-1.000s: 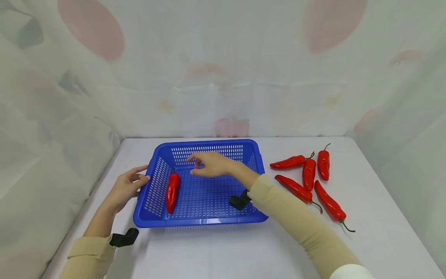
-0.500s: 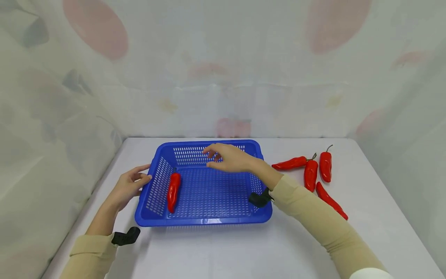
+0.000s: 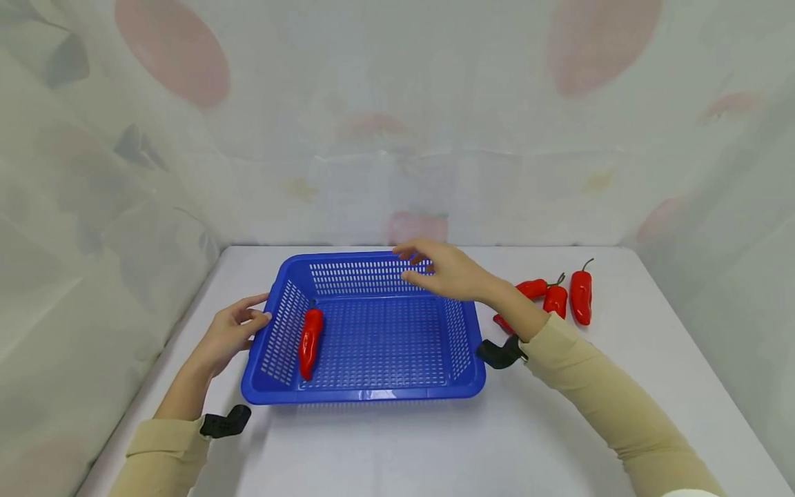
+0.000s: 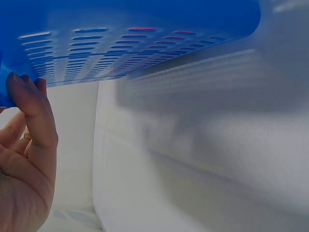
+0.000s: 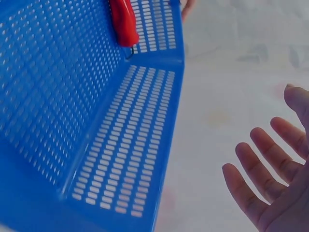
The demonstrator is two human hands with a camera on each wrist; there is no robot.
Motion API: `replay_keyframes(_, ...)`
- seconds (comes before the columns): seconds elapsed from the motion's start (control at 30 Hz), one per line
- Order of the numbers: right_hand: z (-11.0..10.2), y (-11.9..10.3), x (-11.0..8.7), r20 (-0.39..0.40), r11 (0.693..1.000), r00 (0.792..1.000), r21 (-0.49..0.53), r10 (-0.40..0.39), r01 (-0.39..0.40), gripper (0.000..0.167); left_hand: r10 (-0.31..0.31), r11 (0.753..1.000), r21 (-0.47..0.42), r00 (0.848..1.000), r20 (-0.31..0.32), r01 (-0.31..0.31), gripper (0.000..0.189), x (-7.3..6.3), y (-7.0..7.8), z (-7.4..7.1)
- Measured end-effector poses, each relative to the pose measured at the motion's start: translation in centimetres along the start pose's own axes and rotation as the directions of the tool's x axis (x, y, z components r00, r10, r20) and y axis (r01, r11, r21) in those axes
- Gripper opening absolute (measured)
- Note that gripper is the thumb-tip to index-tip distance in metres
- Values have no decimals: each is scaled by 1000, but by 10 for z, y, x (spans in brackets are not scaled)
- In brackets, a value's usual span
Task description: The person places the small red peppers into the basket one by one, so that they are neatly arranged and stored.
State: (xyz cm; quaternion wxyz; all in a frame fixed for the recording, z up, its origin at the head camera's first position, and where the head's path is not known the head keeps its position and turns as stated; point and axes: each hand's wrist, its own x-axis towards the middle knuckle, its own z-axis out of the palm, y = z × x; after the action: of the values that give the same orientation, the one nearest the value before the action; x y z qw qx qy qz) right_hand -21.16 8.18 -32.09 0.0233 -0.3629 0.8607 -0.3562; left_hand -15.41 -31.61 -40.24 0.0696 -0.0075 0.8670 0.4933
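A blue perforated plastic basket (image 3: pixel 373 395) sits mid-table. One red chili pepper (image 3: pixel 309 343) lies inside it along the left wall, stem toward the back. My left hand (image 3: pixel 231 333) grips the basket's left rim; in the left wrist view its fingertips (image 4: pixel 19 82) are right at the blue edge. Above the basket's back right corner hovers my right hand (image 3: pixel 450 270), with nothing in it. Its fingers (image 5: pixel 260 159) are loosely spread in the right wrist view. The same pepper (image 5: pixel 124 21) shows there at the top.
Several more red chili peppers (image 3: pixel 581 297) lie on the white table (image 3: pixel 385 449) to the right of the basket, some hidden behind my right forearm and sleeve (image 3: pixel 609 393). A pale patterned sheet (image 3: pixel 373 186) hangs behind the table and at both sides.
My right hand has moved right and slightly back, from over the basket's middle to its back right corner. Its forearm now covers more of the loose peppers. My left hand stays at the rim.
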Motion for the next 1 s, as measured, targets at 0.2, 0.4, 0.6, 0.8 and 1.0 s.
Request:
replay_keyframes(0.2, -16, 8, -20, -41, 994, 995, 76, 86, -83, 45, -4, 1000, -3, 1000, 1, 4, 58, 0, -1, 0)
replay_keyframes(0.4, -29, 15, -42, -96, 995, 991, 48, 97, -92, 49, -7, 1000, 10, 1000, -2, 7, 59, 1, -1, 0)
replay_keyframes(0.6, -36, 23, -61, -143, 990, 980, 50, 137, -131, 52, -9, 1000, 12, 1000, -3, 9, 60, 2, -2, 0)
replay_keyframes(0.8, -37, 35, -79, -185, 987, 970, 49, 158, -152, 51, -6, 1000, 4, 1000, -3, 6, 59, 2, -3, 0)
replay_keyframes(1.0, -34, 51, -99, -189, 978, 960, 77, 207, -196, 52, -4, 1000, 13, 1000, -2, 4, 59, 1, -3, 0)
